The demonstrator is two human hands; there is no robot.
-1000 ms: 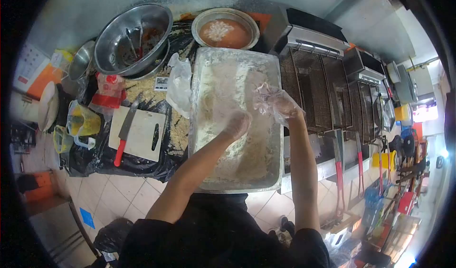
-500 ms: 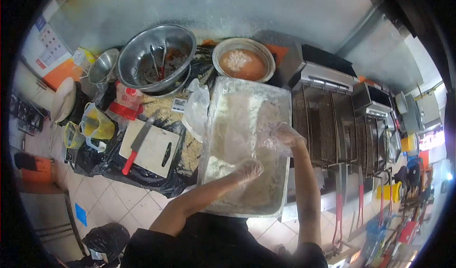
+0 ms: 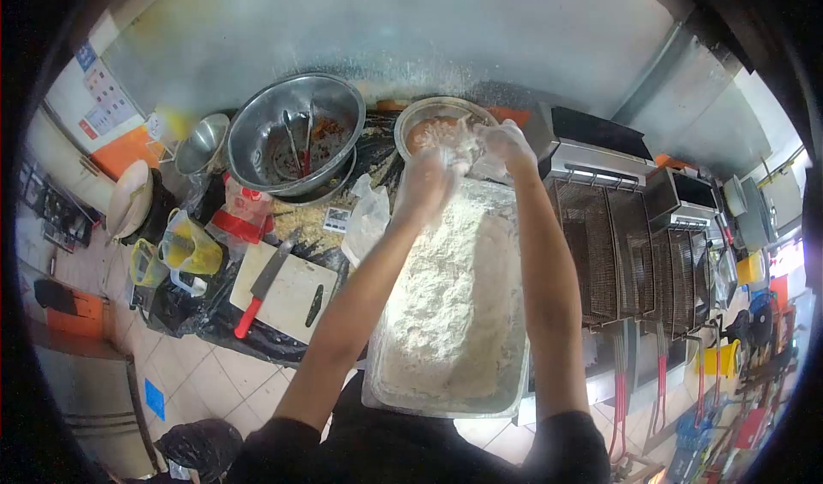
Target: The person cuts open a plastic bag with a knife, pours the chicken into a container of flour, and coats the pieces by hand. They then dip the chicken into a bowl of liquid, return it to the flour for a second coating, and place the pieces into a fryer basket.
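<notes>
A long metal tray [image 3: 446, 405] lies in front of me, with white flour [image 3: 441, 295] spread over its bottom. Over its far end both hands are raised, close together and blurred. My left hand [image 3: 426, 184] is curled at the far left corner. My right hand [image 3: 507, 148], in a clear plastic glove, is closed to the right of it. Whitish, flour-covered matter [image 3: 465, 151] shows between them; its kind is too smeared to name. Just behind is a round bowl [image 3: 437, 103] of orange liquid with pale pieces, partly hidden by the hands.
At the left stand a large steel bowl [image 3: 249, 124] with tongs [image 3: 306, 145], a cutting board [image 3: 291, 300] with a red-handled knife [image 3: 266, 282], a yellow jug [image 3: 193, 244] and a crumpled plastic bag [image 3: 369, 218]. Fryer baskets [image 3: 587, 244] adjoin the tray's right side.
Both hands have moved from the middle of the tray to its far end, near the bowl. The flour now looks whiter and more heaped. The view has shifted slightly.
</notes>
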